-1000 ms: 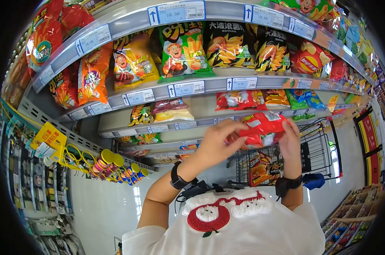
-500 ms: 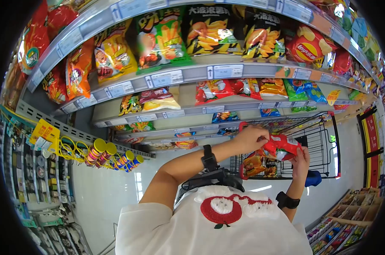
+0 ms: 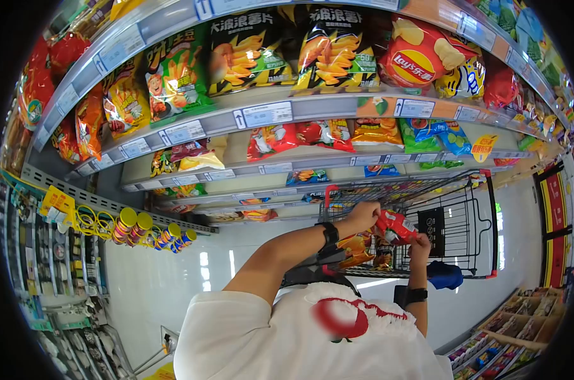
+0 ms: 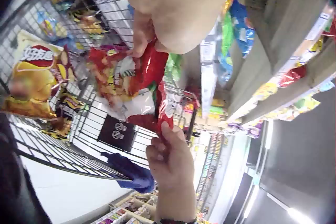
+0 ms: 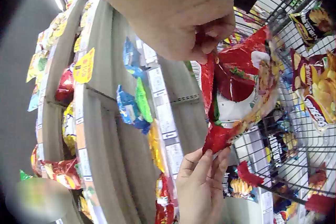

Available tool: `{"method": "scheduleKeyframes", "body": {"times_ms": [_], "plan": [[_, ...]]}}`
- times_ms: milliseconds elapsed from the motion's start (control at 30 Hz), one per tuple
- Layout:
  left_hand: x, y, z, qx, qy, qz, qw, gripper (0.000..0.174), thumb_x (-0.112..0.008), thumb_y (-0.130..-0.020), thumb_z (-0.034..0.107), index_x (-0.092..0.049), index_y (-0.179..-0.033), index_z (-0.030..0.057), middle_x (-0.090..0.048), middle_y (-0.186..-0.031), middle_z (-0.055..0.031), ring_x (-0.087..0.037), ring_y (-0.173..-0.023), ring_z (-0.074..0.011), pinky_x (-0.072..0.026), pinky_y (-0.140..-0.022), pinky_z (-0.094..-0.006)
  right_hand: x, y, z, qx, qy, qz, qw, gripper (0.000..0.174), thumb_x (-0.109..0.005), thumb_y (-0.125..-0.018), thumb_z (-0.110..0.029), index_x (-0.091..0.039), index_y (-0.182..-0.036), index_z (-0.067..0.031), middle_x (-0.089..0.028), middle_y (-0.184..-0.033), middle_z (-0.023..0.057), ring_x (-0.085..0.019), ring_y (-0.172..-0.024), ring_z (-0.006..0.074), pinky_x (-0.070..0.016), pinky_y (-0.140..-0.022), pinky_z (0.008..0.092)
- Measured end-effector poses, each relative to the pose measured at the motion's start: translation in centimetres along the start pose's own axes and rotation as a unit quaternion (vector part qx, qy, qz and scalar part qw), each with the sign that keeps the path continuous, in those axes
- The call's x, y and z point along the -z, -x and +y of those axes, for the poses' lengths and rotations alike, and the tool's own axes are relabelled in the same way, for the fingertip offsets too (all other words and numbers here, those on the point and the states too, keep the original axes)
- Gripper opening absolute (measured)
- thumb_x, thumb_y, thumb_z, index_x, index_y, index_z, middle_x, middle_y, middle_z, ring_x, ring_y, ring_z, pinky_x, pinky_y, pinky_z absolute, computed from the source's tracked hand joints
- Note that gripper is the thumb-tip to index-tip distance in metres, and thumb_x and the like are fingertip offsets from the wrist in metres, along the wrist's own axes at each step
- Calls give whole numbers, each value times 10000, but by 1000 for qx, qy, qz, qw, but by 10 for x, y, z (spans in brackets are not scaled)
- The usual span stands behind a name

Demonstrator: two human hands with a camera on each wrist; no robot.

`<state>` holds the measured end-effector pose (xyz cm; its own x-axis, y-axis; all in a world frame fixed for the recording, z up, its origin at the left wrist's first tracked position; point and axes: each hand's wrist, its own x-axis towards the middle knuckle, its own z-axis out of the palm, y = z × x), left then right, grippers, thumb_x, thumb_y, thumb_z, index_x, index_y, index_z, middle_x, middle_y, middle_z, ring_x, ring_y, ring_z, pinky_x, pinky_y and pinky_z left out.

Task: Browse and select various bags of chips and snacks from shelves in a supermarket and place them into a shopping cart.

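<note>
A red bag of chips (image 3: 397, 228) is held between both hands over the shopping cart (image 3: 493, 221). My left hand (image 3: 363, 216) pinches one end of its top edge. At the other end, my right hand (image 3: 420, 246) grips the edge between thumb and fingers. The left wrist view shows the bag (image 4: 113, 74) hanging from a folded red strip, its front facing the cart. In the right wrist view, the red and white side of the bag (image 5: 236, 85) faces the camera.
Other chip bags lie in the cart, among them a yellow and maroon one (image 4: 34, 79). Shelves of chip bags (image 3: 249, 54) curve along the front. A blue cloth-like item (image 3: 444, 274) hangs at the cart's near side. Snack canisters (image 3: 127, 221) hang at the left.
Both hands have come down with the red bag from in front of the shelves to over the cart. The head view has turned right, so the shelves shift leftward.
</note>
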<state>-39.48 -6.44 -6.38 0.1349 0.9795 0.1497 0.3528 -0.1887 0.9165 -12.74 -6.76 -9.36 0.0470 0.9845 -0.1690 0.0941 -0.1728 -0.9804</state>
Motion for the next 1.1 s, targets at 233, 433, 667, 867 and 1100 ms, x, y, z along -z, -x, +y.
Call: {"method": "scheduleKeyframes", "body": {"times_ms": [233,433,667,867,1100], "plan": [[-47,37,-82,29,-112,-13,993,45,-578,-668,33,-551,-702,45,-563,-674,-156,-569,-695,-349,-436,-611,-432,-11,0,71,-37,340,-26,939,183,-713,-647,-150,-635,-792,-71,-648,-739,90,-634,-691,214,-494,-616,336],[-83,60,-128,103,-223,-201,948,108,-564,-672,47,-623,-762,36,-603,-722,-180,-597,-742,-347,-468,-657,-436,1,1,136,-98,556,-219,796,273,-668,-624,-265,-660,-851,-114,-648,-892,141,-628,-824,332,-510,-725,404],[-83,67,-112,186,-188,-302,916,231,-613,-718,139,-607,-893,-12,-603,-829,-234,-597,-812,-350,-481,-703,-429,13,-20,153,-59,628,-406,661,318,-530,-769,-283,-642,-919,-26,-633,-925,206,-624,-858,354,-513,-742,421],[-31,61,-96,14,-150,-81,985,262,-602,-780,203,-566,-979,36,-606,-837,-160,-603,-796,-317,-489,-673,-387,-38,-32,68,12,650,-335,682,287,-544,-761,-254,-633,-961,-68,-635,-929,198,-613,-897,350,-495,-764,456],[167,111,-1,21,-72,237,969,164,-546,-755,11,-577,-912,43,-594,-828,-117,-597,-733,-240,-480,-667,-331,-214,-6,-83,264,415,-341,801,245,-605,-792,-225,-613,-945,-33,-637,-835,167,-615,-798,344,-491,-688,424]]}}
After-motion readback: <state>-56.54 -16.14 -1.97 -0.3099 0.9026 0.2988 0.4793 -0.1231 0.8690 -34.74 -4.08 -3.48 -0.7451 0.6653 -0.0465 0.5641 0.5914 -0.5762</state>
